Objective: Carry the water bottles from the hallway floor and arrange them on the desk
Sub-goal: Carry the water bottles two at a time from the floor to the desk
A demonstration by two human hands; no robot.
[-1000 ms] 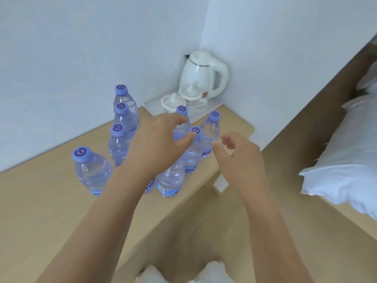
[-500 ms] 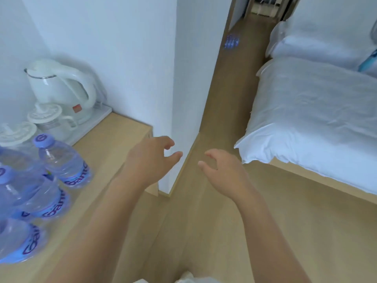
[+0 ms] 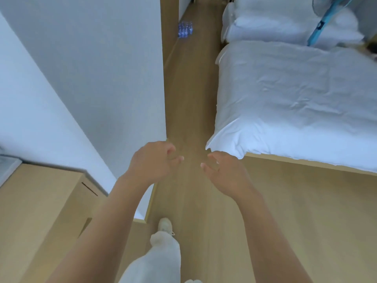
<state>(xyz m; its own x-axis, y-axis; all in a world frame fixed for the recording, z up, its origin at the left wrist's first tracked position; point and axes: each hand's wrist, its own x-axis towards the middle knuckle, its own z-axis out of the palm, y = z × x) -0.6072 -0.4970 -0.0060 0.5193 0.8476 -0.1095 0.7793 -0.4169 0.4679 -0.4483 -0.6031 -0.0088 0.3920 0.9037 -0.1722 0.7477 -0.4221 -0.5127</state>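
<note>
A cluster of several clear water bottles with blue caps stands on the hallway floor far ahead, close to the left wall. The wooden desk lies at my lower left; no bottles on it are in view. My left hand and my right hand hang in front of me over the floor, fingers loosely curled, holding nothing. Both are far from the bottles.
A bed with white bedding fills the right side, leaving a narrow strip of wooden floor between it and the white wall. A blue fan stands at the top right. My leg and shoe step forward.
My view has swung from the desk and its bottles to the hallway. The kettle and desk bottles left the frame. Both hands stayed empty, and I have stepped forward.
</note>
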